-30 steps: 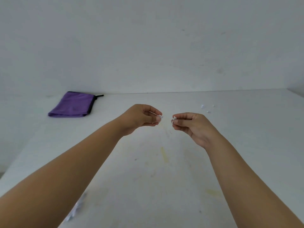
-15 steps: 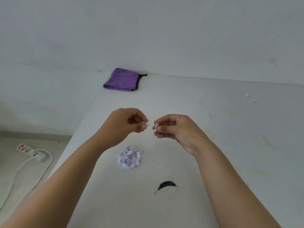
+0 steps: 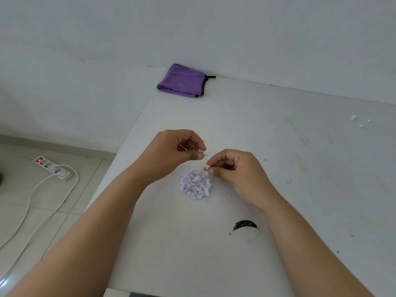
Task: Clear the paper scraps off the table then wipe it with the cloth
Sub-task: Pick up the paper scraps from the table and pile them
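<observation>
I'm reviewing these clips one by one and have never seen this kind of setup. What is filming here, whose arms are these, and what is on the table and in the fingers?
No machine here: a person wears a camera on the head, looking down at their own bare arms. The left hand pinches a small white paper scrap; the right hand pinches another scrap. Below them, on the white table, lies a heap of scraps. A few loose scraps lie far right. A folded purple cloth sits by the wall. A power strip lies on the floor.
</observation>
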`<action>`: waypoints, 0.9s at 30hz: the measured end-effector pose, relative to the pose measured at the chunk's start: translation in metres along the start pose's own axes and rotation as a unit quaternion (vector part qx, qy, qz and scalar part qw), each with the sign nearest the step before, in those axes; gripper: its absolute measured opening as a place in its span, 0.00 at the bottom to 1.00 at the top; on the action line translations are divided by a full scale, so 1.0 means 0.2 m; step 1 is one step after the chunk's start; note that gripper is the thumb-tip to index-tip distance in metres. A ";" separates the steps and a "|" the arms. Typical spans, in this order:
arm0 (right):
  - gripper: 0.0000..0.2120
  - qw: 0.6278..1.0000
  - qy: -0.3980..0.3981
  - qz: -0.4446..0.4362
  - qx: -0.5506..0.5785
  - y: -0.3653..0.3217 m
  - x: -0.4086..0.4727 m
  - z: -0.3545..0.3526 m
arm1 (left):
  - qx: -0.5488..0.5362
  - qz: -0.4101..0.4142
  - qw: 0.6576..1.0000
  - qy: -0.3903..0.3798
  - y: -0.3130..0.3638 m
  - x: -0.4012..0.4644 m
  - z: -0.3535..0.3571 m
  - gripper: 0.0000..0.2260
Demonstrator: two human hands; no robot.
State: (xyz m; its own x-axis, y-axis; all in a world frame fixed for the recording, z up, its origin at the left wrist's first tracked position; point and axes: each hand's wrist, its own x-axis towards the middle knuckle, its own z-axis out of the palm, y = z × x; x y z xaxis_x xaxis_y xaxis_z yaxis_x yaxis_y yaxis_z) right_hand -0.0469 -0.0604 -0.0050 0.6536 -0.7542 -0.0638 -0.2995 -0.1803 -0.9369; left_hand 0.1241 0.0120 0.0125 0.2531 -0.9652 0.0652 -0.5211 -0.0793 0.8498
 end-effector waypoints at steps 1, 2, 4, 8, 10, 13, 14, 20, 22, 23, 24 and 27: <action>0.06 1.000 -0.002 -0.002 -0.003 0.00 0.00 0.00 | 0.003 -0.005 1.000 -0.010 0.00 0.00 0.00 0.05; 0.05 1.000 -0.004 -0.003 -0.008 0.00 0.00 0.00 | 0.005 -0.010 1.000 -0.020 0.00 0.00 0.00 0.05; 0.05 1.000 -0.007 -0.004 -0.017 0.01 0.01 0.00 | 0.003 -0.024 0.999 -0.039 0.00 0.00 -0.01 0.04; 0.05 1.000 -0.001 -0.008 -0.024 0.03 0.01 -0.01 | -0.007 -0.041 0.996 -0.077 -0.01 -0.01 -0.03 0.04; 0.05 1.000 0.004 -0.010 -0.025 0.03 0.01 -0.01 | -0.007 -0.044 0.995 -0.090 0.00 -0.01 -0.03 0.04; 0.05 0.999 0.003 -0.014 -0.039 0.03 0.01 -0.02 | -0.006 -0.049 0.993 -0.108 0.01 -0.02 -0.04 0.04; 0.05 0.999 0.002 -0.017 -0.045 0.03 0.01 -0.01 | -0.003 -0.050 0.992 -0.115 0.01 -0.02 -0.04 0.04; 0.09 0.995 0.015 -0.037 -0.088 0.02 -0.01 -0.01 | 0.009 -0.045 0.991 -0.128 0.02 -0.03 -0.03 0.04; 0.09 0.995 0.011 -0.041 -0.086 0.01 -0.01 -0.01 | 0.018 -0.036 0.991 -0.127 0.02 -0.03 -0.03 0.04; 0.09 0.995 0.006 -0.042 -0.087 0.00 -0.01 -0.01 | 0.024 -0.031 0.991 -0.126 0.01 -0.02 -0.03 0.04; 0.09 0.995 0.002 -0.041 -0.090 0.00 -0.02 -0.01 | 0.030 -0.027 0.991 -0.125 0.01 -0.02 -0.03 0.04; 0.08 0.994 -0.007 -0.041 -0.105 -0.01 -0.02 -0.02 | 0.053 -0.018 0.992 -0.114 -0.02 -0.01 -0.02 0.04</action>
State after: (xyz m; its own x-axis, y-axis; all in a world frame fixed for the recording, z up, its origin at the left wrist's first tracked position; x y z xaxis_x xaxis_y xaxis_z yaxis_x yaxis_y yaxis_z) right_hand -0.0513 -0.0588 -0.0017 0.6907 -0.7232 0.0034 -0.3828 -0.3696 -0.8466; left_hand 0.1290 0.0158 0.0115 0.0884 -0.9916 -0.0941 -0.6015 -0.1285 0.7885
